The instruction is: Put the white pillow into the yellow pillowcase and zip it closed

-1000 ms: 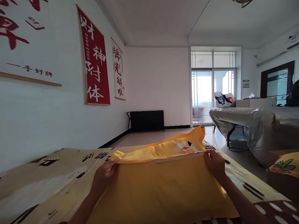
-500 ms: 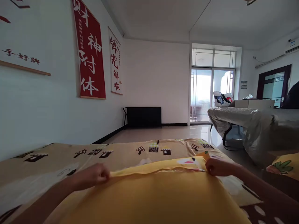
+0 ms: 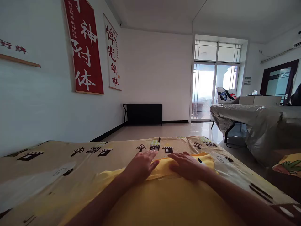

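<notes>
We are resting our left hand (image 3: 140, 167) and right hand (image 3: 189, 166), each grip spread, on yellow cloth (image 3: 174, 201) over a patterned blanket (image 3: 51, 175)

We are seeing two bare hands, a left hand (image 3: 141, 168) and a right hand (image 3: 187, 165), both slim in outline, with narrow fingers (image 3: 150, 154) ending in rounded tips. On the left one we are making out a short thumb (image 3: 154, 164). Behind the hands we are following a left forearm (image 3: 101, 199) and a right forearm (image 3: 230, 194), likewise bare, smooth-edged and broadening toward the elbows; finer details we are finding too dim and blurred to tell.
</notes>
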A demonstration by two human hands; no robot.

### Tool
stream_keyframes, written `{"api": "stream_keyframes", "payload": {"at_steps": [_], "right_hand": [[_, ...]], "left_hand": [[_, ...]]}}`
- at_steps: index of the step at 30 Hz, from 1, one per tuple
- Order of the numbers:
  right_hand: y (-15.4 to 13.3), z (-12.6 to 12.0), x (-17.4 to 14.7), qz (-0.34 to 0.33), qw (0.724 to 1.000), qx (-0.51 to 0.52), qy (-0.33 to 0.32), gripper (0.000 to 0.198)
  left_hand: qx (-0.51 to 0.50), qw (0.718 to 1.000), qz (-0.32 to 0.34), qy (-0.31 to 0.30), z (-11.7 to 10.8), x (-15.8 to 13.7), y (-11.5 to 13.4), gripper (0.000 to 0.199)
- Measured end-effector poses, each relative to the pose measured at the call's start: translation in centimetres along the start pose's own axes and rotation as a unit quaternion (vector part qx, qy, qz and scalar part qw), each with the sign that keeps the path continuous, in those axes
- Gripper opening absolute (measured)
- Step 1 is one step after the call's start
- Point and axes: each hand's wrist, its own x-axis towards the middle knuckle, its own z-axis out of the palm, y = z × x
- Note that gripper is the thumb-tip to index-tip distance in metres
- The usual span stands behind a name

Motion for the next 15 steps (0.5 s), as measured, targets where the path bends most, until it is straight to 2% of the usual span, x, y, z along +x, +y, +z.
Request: {"api": "stream_keyframes", "payload": {"at_steps": [3,5,7,10,12,15], "right_hand": [[-0.3,6.8,-1.1,0.035,0.998,0.057,-0.015,0.052],[-0.2,8.9,-1.9,0.055,0.997,0.060,-0.010,0.053],[0.0,8.7,-2.3,0.050,0.997,0.058,-0.006,0.052],[0.6,6.4,-2.9,0.048,0.997,0.055,0.000,0.052],[1.7,5.2,-4.2,0.080,0.996,0.050,0.010,0.054],[4.8,5.4,-7.7,0.153,0.987,0.052,0.021,0.058]], "left_hand": [[-0.014,0.999,0.005,-0.040,7.1,-0.1,-0.8,0.056],[-0.015,0.999,0.007,-0.037,9.5,-0.6,-1.3,0.056],[-0.016,1.000,0.006,-0.021,9.8,-1.0,-1.6,0.056],[-0.012,1.000,-0.019,0.000,8.4,-1.7,-3.2,0.057],[0.007,0.998,-0.063,0.024,7.9,-2.9,-5.9,0.059],[0.030,0.990,-0.117,0.066,9.3,-6.1,-11.9,0.058]]}}
